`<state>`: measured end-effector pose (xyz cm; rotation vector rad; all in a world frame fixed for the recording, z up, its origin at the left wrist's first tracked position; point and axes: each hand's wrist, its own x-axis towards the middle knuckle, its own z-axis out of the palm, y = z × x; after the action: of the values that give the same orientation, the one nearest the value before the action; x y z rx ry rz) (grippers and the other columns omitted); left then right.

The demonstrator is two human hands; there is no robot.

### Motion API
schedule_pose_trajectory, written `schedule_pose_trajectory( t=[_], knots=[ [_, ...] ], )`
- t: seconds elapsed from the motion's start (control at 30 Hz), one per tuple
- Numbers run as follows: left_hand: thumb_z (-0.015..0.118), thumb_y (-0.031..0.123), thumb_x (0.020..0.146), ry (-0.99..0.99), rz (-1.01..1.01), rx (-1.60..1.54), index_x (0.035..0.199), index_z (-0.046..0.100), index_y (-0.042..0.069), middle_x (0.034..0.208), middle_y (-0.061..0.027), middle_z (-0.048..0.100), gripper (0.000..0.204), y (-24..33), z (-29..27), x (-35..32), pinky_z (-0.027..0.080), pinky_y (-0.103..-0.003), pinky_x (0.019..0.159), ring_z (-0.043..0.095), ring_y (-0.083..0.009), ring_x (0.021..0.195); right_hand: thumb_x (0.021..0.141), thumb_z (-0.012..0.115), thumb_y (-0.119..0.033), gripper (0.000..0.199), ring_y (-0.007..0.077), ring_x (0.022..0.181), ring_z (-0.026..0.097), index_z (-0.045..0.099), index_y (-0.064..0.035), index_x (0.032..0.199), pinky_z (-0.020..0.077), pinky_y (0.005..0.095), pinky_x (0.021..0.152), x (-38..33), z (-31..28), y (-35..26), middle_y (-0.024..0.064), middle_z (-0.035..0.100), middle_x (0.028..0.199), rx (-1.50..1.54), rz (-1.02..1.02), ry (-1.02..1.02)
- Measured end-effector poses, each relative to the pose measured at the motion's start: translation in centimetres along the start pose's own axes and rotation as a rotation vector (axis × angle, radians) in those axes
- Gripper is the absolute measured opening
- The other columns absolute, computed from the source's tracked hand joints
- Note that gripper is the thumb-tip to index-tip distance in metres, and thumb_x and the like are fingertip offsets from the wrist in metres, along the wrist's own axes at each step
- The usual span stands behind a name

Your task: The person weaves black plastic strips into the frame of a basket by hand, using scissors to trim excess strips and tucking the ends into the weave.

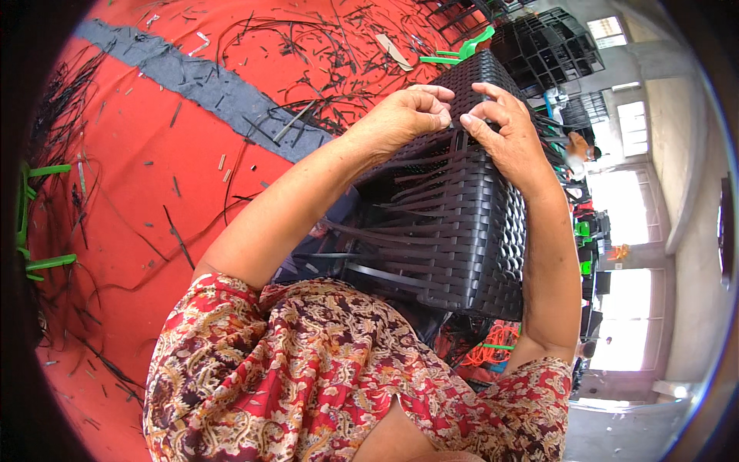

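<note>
Littered red floor (131, 192), black wickerwork (466, 231).

You can't tell what's btwn L hand (406, 117) & R hand (506, 132) fingertips, too small; R hand hides pt of blk woven piece (462, 231); green frame (51, 170) cut at L rim; bkgd person (576, 146) blurry

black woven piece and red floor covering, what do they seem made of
Black woven piece: probably plastic strips, smooth with soft sheen, judging by highlights and loose curving ends. Red floor covering: perhaps felt-like carpet, matte; it shows no glare, but texture is unclear.
</note>
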<state>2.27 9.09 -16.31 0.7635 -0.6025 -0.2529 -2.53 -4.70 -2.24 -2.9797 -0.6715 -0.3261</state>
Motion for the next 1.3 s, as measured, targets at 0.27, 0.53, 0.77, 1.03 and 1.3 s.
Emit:
schedule_pose_trajectory(
  t=[0.27, 0.53, 0.77, 1.03, 1.3],
  knots=[
    [0.063, 0.015, 0.084, 0.101, -0.076, -0.103, 0.105, 0.058, -0.001, 0.105, -0.0049, 0.059, 0.027, -3.9, -0.3, 0.4, 0.039, -0.026, 0.092, 0.056, -0.0142, 0.098, 0.075, 0.069, -0.025, 0.020, 0.0290, 0.119, 0.042, 0.063, -0.0054, 0.073, 0.0300, 0.0382, 0.101, -0.7, 0.6, 1.2, 0.0131, 0.052, 0.126, 0.094, 0.101, -0.012],
    [0.055, 0.009, 0.087, 0.083, -0.295, -0.254, 0.096, 0.058, -0.001, 0.086, -0.0052, 0.060, 0.014, -6.7, 2.1, 0.4, 0.047, -0.024, 0.070, 0.056, -0.0119, 0.072, 0.071, 0.066, -0.014, 0.016, 0.0298, 0.123, 0.041, 0.057, -0.0031, 0.064, 0.0281, 0.0388, 0.103, -1.1, 0.7, 0.1, 0.0127, 0.054, 0.125, -0.010, 0.128, -0.027],
    [0.060, 0.012, 0.086, 0.131, -0.471, -0.559, 0.089, 0.059, 0.004, 0.079, -0.0013, 0.060, 0.008, -6.2, 3.9, -0.8, 0.046, -0.023, 0.056, 0.053, -0.0092, 0.064, 0.069, 0.065, -0.012, 0.015, 0.0302, 0.120, 0.044, 0.056, -0.0012, 0.063, 0.0309, 0.0380, 0.102, -1.3, 0.5, 0.2, 0.0139, 0.056, 0.122, -0.054, 0.118, -0.053],
    [0.063, 0.013, 0.084, 0.027, -0.542, -0.475, 0.085, 0.060, 0.006, 0.069, 0.0020, 0.058, 0.008, -5.5, 3.5, -0.3, 0.041, -0.022, 0.048, 0.046, -0.0054, 0.051, 0.068, 0.061, -0.010, 0.015, 0.0319, 0.118, 0.046, 0.055, 0.0008, 0.060, 0.0331, 0.0386, 0.101, -1.4, 0.5, 0.3, 0.0153, 0.058, 0.119, -0.056, 0.150, -0.062],
    [0.060, 0.011, 0.087, -0.030, -0.528, -1.068, 0.093, 0.059, 0.007, 0.073, 0.0009, 0.058, 0.008, -8.3, 3.4, -0.8, 0.042, -0.022, 0.051, 0.046, -0.0063, 0.050, 0.070, 0.061, -0.012, 0.016, 0.0326, 0.120, 0.046, 0.056, 0.0000, 0.060, 0.0325, 0.0395, 0.101, -1.2, 0.6, 0.2, 0.0141, 0.059, 0.119, -0.117, 0.134, -0.117]
  ],
)
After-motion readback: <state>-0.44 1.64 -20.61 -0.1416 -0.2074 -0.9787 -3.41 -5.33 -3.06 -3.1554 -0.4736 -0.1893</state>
